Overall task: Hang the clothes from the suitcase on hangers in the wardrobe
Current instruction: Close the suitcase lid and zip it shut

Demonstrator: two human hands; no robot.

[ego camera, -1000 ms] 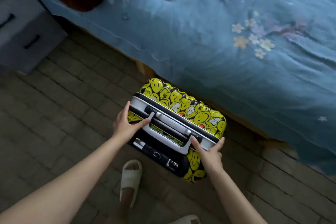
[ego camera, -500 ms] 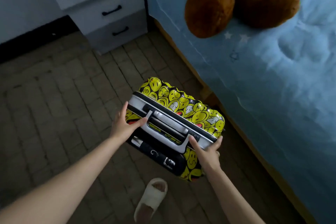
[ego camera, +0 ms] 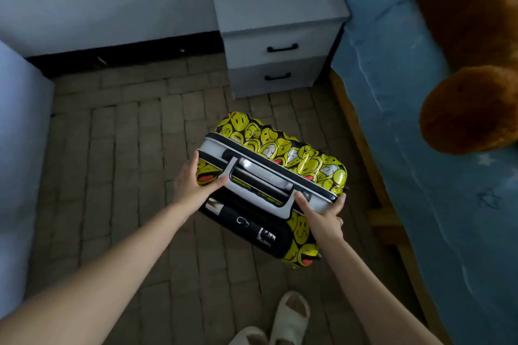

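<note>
Beside bed (ego camera: 437, 148), above floor: left hand (ego camera: 193, 182) and right hand (ego camera: 322, 210) grip closed suitcase (ego camera: 286, 154) by its ends, thumbs on top

suitcase (ego camera: 283, 148): glossy hard plastic shell w/ yellow smiley print, smooth pale plastic carry handle (ego camera: 260, 176). floor (ego camera: 126, 148): matt rough brick-like paving. nightstand (ego camera: 276, 19): smooth matt painted board, black drawer pulls. bed (ego camera: 437, 148): soft blue cloth, wood frame edge. plush toy (ego camera: 471, 109): fuzzy brown. slippers (ego camera: 291, 316): pale, ribbed.
</note>
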